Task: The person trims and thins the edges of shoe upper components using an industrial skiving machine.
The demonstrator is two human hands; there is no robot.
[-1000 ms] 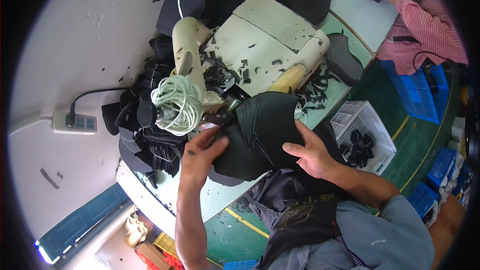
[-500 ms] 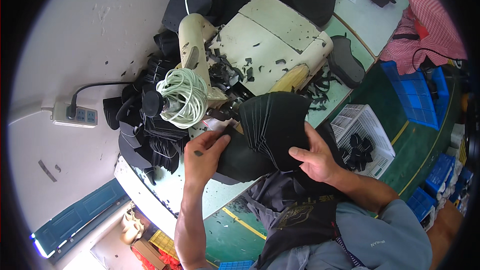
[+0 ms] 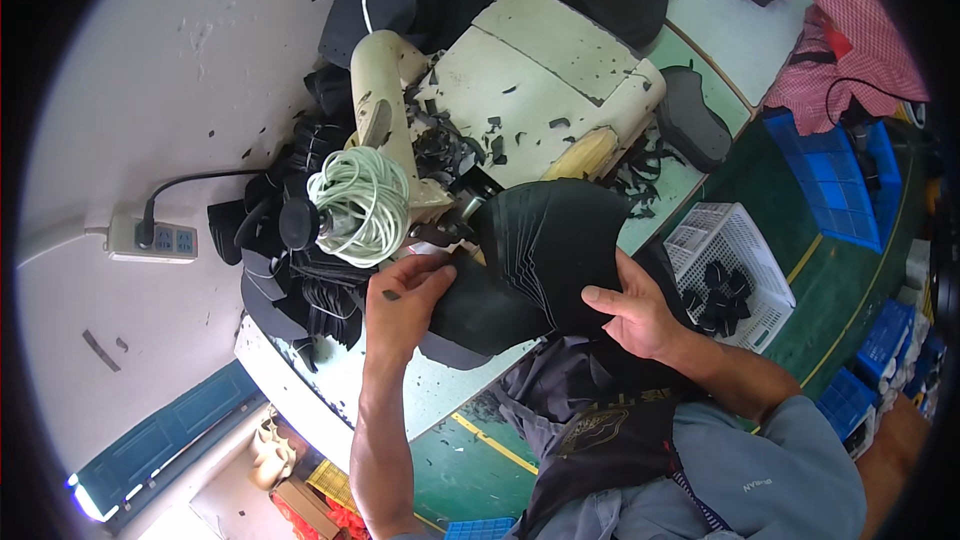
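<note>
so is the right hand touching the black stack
Touching: the head view shows the right hand with fingers and thumb pressed flat on the fanned black stack.

Stack of black flat cut pieces, fanned at upper edge, tilted, centre frame. Lowest rounded black piece projects lower left, just below centre.

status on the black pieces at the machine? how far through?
Done: black offcuts litter the table by the cream machine, and cut black pieces lie in the white basket. In hand: the right hand supports a fanned stack of black pieces; the left hand grips its lower edge. Left: that whole stack, plus dark pieces heaped left of the machine. Share done: cannot tell.
</note>
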